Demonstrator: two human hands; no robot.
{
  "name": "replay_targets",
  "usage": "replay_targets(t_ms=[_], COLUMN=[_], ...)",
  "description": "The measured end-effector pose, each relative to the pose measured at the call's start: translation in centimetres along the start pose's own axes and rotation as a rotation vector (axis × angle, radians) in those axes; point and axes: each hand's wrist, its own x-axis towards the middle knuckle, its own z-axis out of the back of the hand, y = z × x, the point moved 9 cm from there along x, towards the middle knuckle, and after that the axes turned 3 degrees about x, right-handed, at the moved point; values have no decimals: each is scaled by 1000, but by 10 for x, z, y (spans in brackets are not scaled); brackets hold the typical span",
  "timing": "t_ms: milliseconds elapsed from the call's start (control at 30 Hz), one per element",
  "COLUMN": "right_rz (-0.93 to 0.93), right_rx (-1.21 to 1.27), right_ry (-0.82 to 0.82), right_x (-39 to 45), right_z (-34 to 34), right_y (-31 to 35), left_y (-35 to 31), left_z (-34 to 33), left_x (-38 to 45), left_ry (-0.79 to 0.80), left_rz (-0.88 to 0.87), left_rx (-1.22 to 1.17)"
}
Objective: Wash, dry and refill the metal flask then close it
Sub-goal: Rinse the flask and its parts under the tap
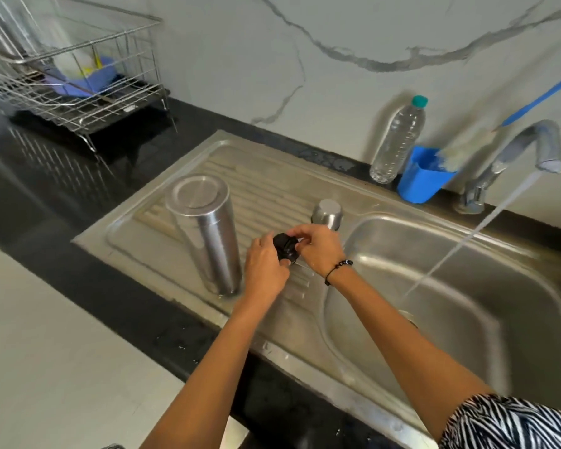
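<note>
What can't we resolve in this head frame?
- Small black flask stopper: mostly covered by left hand and right hand.
- Tall steel flask: mouth hidden, standing inverted.
- Wire dish rack: contents blurred, cut by left edge.
- Steel sink basin: drain hidden behind right forearm.

White marble-veined wall [337, 43] behind black counter [62, 189]; wire dish rack [68, 79] at its far-left corner.

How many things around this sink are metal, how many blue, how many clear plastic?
Metal: 5, flask, cup, tap, sink, rack
Blue: 3, tub, brush handle, cloth
Clear plastic: 1, bottle
Total: 9
</note>
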Motion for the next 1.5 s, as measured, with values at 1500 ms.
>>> replay_targets(t_ms=[1500], right_rz=[144], right_rx=[-194], right_ry=[-510], right_x=[-41], right_z=[181], right_y=[-119], left_y=[-175], left_z=[-173], left_x=[50], left_ry=[663], left_rz=[72], left_rx=[-839])
